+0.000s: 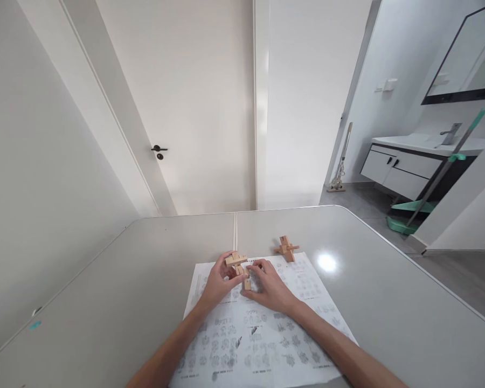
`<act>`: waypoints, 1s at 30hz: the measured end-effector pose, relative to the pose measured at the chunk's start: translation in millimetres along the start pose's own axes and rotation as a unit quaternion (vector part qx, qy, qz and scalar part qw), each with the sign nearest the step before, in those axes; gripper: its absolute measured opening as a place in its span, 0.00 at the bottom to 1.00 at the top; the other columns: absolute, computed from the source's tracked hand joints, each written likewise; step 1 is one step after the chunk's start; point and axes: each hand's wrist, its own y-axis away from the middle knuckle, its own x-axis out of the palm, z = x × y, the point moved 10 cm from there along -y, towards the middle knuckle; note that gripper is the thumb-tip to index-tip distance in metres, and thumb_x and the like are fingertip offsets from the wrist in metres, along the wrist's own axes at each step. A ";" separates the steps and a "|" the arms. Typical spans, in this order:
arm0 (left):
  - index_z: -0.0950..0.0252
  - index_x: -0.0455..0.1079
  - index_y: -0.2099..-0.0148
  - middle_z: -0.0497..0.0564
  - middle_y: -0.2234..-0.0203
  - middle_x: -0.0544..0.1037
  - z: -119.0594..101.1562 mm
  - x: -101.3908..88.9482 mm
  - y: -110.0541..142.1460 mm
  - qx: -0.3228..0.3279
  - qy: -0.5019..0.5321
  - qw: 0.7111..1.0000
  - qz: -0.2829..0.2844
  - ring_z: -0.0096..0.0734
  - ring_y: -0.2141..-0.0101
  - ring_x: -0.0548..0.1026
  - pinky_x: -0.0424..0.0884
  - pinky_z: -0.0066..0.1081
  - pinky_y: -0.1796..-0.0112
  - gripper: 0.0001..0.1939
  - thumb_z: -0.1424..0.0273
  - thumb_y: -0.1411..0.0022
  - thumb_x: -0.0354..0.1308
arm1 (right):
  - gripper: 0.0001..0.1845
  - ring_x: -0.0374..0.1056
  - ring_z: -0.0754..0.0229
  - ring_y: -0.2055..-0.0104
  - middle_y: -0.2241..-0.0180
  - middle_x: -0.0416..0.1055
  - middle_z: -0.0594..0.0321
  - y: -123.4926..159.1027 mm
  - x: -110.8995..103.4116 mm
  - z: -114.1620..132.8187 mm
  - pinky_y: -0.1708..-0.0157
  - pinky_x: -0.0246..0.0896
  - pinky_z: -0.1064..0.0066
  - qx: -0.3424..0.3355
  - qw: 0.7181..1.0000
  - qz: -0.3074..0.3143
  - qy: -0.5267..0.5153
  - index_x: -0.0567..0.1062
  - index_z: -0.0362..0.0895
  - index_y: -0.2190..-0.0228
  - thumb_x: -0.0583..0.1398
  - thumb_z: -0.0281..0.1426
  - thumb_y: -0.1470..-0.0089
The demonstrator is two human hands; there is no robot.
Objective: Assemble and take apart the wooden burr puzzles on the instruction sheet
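Observation:
Above the printed paper sheet (254, 345), my left hand (217, 281) is closed around a partly joined wooden burr puzzle (236, 260) made of notched sticks. My right hand (270, 285) pinches a small wooden puzzle piece (247, 282) between thumb and fingers, right against the lower end of the joined pieces. Whether that piece is locked into the others I cannot tell. Beyond my right hand, at the sheet's far edge, lies another wooden burr puzzle (286, 249), its sticks crossed together. My fingers hide part of the held pieces.
The sheet lies on a light grey folding table (105, 302) with a seam down its far half. A closed white door (194, 108) stands behind it. To the right are a mop (341, 161), a washbasin cabinet (400, 167) and a green dustpan (402, 225).

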 end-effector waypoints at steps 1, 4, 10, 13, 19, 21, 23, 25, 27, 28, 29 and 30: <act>0.60 0.63 0.40 0.52 0.60 0.79 0.5 0.1 -0.1 0.000 -0.002 1.000 0.003 0.30 0.68 0.75 0.73 0.32 0.63 0.34 0.59 0.46 0.70 | 0.30 0.64 0.43 0.48 0.51 0.66 0.52 -0.6 -0.4 -0.3 0.49 0.65 0.50 0.003 1.000 -0.003 -0.005 0.71 0.51 0.49 0.71 0.38 0.54; 0.60 0.63 0.40 0.50 0.64 0.79 2.7 -1.8 -0.5 -0.002 -0.017 1.000 0.002 0.28 0.70 0.74 0.72 0.30 0.66 0.35 0.59 0.46 0.70 | 0.27 0.67 0.48 0.54 0.54 0.70 0.54 -3.5 -5.5 -4.5 0.54 0.67 0.55 0.038 0.997 -0.019 -0.064 0.73 0.49 0.52 0.70 0.40 0.53; 0.60 0.62 0.39 0.44 0.73 0.74 3.6 -11.1 -1.2 0.004 -0.066 0.998 -0.025 0.26 0.74 0.70 0.68 0.27 0.70 0.35 0.58 0.45 0.69 | 0.34 0.70 0.58 0.70 0.66 0.75 0.61 -8.9 1.8 -27.8 0.66 0.68 0.64 0.157 0.929 0.001 -0.336 0.66 0.46 0.42 0.64 0.46 0.46; 0.60 0.63 0.40 0.43 0.74 0.74 2.9 -12.4 -1.0 0.010 -0.075 0.997 -0.032 0.26 0.75 0.70 0.68 0.28 0.70 0.34 0.58 0.44 0.68 | 0.33 0.68 0.60 0.73 0.68 0.74 0.61 -10.8 9.0 -30.6 0.68 0.67 0.64 0.160 0.900 0.024 -0.404 0.67 0.43 0.42 0.59 0.49 0.41; 0.61 0.62 0.39 0.46 0.71 0.76 7.1 -8.5 -1.6 0.001 -0.050 0.999 -0.019 0.27 0.73 0.72 0.69 0.28 0.69 0.34 0.60 0.44 0.69 | 0.23 0.68 0.57 0.71 0.68 0.74 0.62 -7.3 -0.8 -27.7 0.66 0.64 0.65 0.124 0.963 0.002 -0.239 0.68 0.46 0.49 0.50 0.48 0.34; 0.61 0.62 0.40 0.50 0.64 0.78 8.9 -4.9 -2.2 -0.006 -0.003 1.000 -0.002 0.28 0.69 0.74 0.71 0.29 0.67 0.34 0.60 0.44 0.69 | 0.20 0.69 0.55 0.69 0.68 0.75 0.60 -6.2 -3.6 -21.2 0.64 0.64 0.64 0.094 0.985 0.008 -0.146 0.69 0.46 0.51 0.49 0.46 0.33; 0.60 0.62 0.41 0.54 0.56 0.78 11.2 -0.9 -2.2 -0.020 0.049 0.998 0.017 0.31 0.64 0.76 0.71 0.29 0.63 0.32 0.61 0.44 0.69 | 0.17 0.70 0.53 0.64 0.64 0.75 0.58 -5.6 -4.7 -13.5 0.61 0.64 0.62 0.054 0.996 0.016 -0.075 0.70 0.46 0.52 0.49 0.42 0.32; 0.60 0.63 0.41 0.55 0.56 0.78 13.7 1.7 -1.4 -0.036 0.084 0.995 0.029 0.31 0.64 0.75 0.70 0.29 0.65 0.30 0.61 0.42 0.68 | 0.14 0.70 0.51 0.57 0.58 0.75 0.55 -5.2 -5.9 -7.1 0.57 0.64 0.61 0.018 0.999 0.014 -0.029 0.71 0.47 0.52 0.50 0.38 0.32; 0.61 0.63 0.41 0.52 0.63 0.78 15.1 2.3 -0.5 -0.045 0.105 0.993 0.030 0.28 0.70 0.73 0.68 0.28 0.69 0.29 0.61 0.42 0.68 | 0.13 0.69 0.50 0.53 0.55 0.74 0.55 -5.0 -6.6 -3.5 0.53 0.64 0.60 -0.006 1.000 0.009 -0.003 0.71 0.48 0.51 0.51 0.36 0.32; 0.62 0.63 0.41 0.51 0.66 0.77 15.5 2.8 -0.2 -0.047 0.114 0.992 0.031 0.27 0.73 0.71 0.67 0.28 0.71 0.29 0.61 0.41 0.68 | 0.12 0.69 0.51 0.52 0.54 0.73 0.55 -4.9 -6.5 -2.5 0.53 0.64 0.61 -0.013 1.000 0.008 0.004 0.71 0.48 0.51 0.52 0.35 0.32; 0.62 0.63 0.41 0.50 0.68 0.77 16.1 3.5 0.1 -0.050 0.124 0.990 0.033 0.26 0.74 0.70 0.66 0.28 0.73 0.30 0.61 0.41 0.67 | 0.12 0.69 0.51 0.53 0.55 0.73 0.56 -5.0 -6.5 -2.1 0.53 0.65 0.61 -0.018 1.000 0.006 0.008 0.71 0.49 0.51 0.52 0.34 0.32; 0.62 0.62 0.41 0.49 0.69 0.76 17.0 4.3 0.2 -0.055 0.137 0.988 0.035 0.26 0.75 0.70 0.66 0.28 0.73 0.30 0.61 0.41 0.67 | 0.12 0.69 0.51 0.53 0.55 0.73 0.56 -5.0 -6.4 -2.1 0.53 0.65 0.61 -0.020 1.000 0.004 0.010 0.71 0.49 0.51 0.52 0.33 0.32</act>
